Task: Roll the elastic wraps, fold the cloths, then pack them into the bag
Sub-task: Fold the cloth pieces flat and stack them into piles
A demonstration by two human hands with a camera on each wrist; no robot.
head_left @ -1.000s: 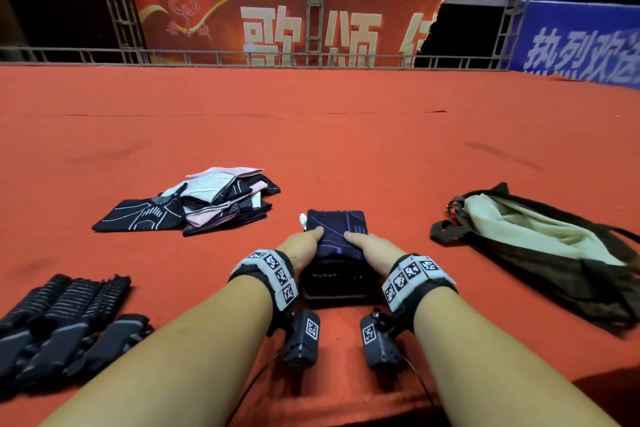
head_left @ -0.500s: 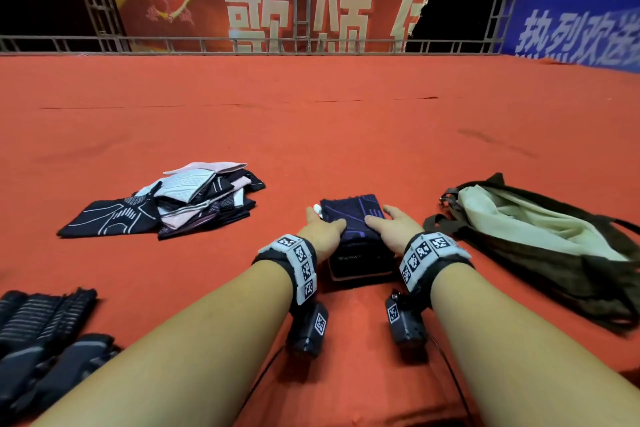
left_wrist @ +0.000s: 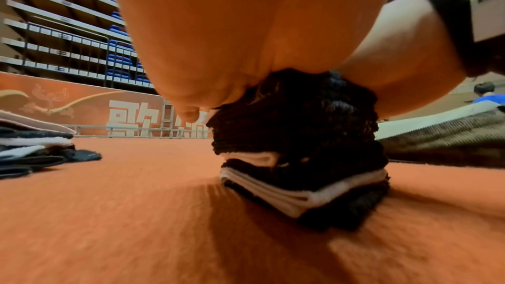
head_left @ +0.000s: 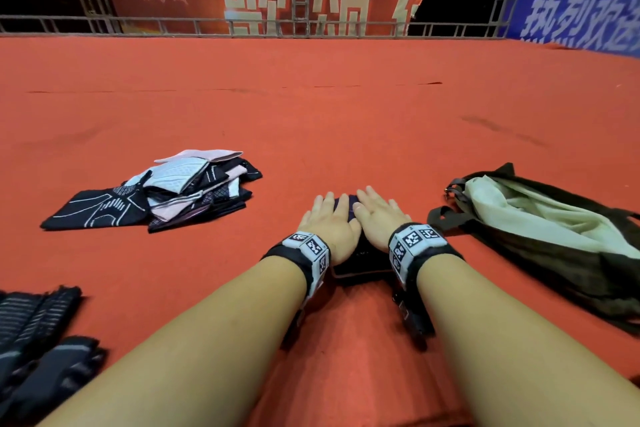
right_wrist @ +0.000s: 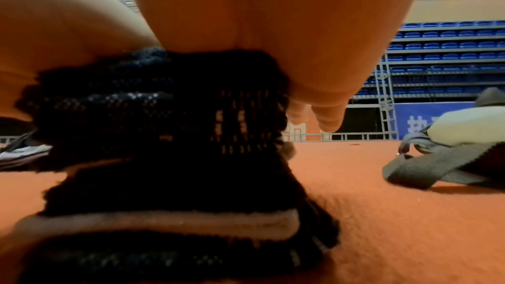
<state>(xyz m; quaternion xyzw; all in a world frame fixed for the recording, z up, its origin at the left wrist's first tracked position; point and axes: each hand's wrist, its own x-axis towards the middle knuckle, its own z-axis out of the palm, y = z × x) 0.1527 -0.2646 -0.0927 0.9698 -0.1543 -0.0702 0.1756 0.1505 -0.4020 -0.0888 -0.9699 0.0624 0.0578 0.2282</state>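
A stack of folded dark and white cloths (head_left: 360, 269) (left_wrist: 300, 170) (right_wrist: 169, 159) sits on the red carpet in front of me. My left hand (head_left: 330, 215) and right hand (head_left: 375, 210) lie flat on top of it, side by side, fingers straight, pressing down. They cover most of the top cloth. A loose pile of unfolded cloths (head_left: 162, 191) (left_wrist: 32, 148), black, white and pink, lies to the left. The dark green bag (head_left: 568, 246) (right_wrist: 451, 159) lies open to the right, showing a pale lining. Rolled dark elastic wraps (head_left: 38, 340) lie at the lower left.
Red carpet (head_left: 346, 114) stretches far ahead to a metal rail (head_left: 311, 28) with red and blue banners behind it. A bag strap (head_left: 446, 218) loops onto the carpet close to my right wrist.
Both hands went from gripping the top cloth's near edge to lying flat on the stack, pressing it. The view has shifted a little to the right.
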